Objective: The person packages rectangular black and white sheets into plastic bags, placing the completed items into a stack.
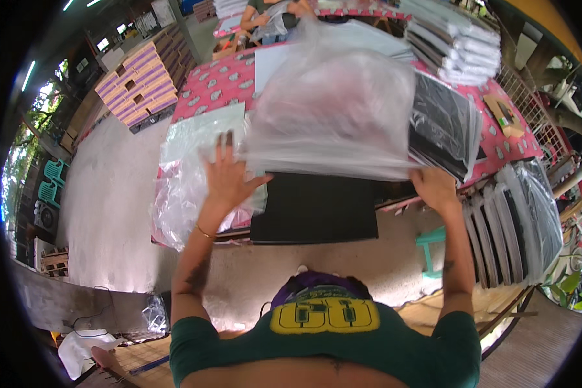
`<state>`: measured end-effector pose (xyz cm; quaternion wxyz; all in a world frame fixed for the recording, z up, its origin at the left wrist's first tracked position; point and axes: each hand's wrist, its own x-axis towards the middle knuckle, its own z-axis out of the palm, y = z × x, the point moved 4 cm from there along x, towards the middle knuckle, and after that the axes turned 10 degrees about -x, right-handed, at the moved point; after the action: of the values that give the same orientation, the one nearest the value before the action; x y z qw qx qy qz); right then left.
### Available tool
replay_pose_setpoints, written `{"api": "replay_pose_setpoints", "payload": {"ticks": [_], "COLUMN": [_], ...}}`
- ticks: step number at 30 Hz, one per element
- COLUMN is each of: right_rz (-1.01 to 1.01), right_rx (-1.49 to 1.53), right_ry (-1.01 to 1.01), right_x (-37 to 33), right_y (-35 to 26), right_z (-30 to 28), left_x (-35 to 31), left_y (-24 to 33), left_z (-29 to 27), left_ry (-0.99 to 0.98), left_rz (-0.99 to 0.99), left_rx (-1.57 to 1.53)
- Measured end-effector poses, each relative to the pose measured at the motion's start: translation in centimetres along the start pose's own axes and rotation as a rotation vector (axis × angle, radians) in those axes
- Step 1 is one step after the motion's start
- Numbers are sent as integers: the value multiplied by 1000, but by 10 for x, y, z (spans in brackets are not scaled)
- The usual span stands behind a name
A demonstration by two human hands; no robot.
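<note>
A large clear plastic bag [333, 97], blurred by motion, billows above the table in front of me. My right hand [436, 189] grips its near right corner, fingers closed on the film. My left hand [226, 183] is open with its fingers spread, over a pile of clear plastic bags [181, 194] at the table's left. Between my hands lies a flat black panel [317, 210], its near edge jutting past the table. The billowing bag covers the panel's far part. Beyond my right hand rests another black panel in clear plastic [441, 123].
The table has a pink patterned cover [220, 81]. Stacked wrapped panels [456, 48] stand at its far right, with more upright ones [507, 226] beside my right arm. A green stool [431, 249] is below. Cartons [142, 84] are piled left; another person [275, 19] sits across the table.
</note>
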<state>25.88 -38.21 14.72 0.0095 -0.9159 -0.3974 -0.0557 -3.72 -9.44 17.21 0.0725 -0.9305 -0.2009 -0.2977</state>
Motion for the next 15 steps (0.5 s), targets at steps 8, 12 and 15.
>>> {"api": "replay_pose_setpoints", "payload": {"ticks": [8, 12, 15], "right_rz": [-216, -725, -701], "right_rx": [2215, 1793, 891], "right_ry": [-418, -745, -896], "right_x": [3, 4, 1], "right_y": [9, -18, -42], "right_z": [38, 20, 35], "left_x": [-17, -23, -2], "left_y": [30, -4, -38], "left_z": [-33, -25, -48], "left_ry": [-745, -557, 235], "left_rz": [-82, -96, -705], "left_rx": [-1474, -905, -2023]}}
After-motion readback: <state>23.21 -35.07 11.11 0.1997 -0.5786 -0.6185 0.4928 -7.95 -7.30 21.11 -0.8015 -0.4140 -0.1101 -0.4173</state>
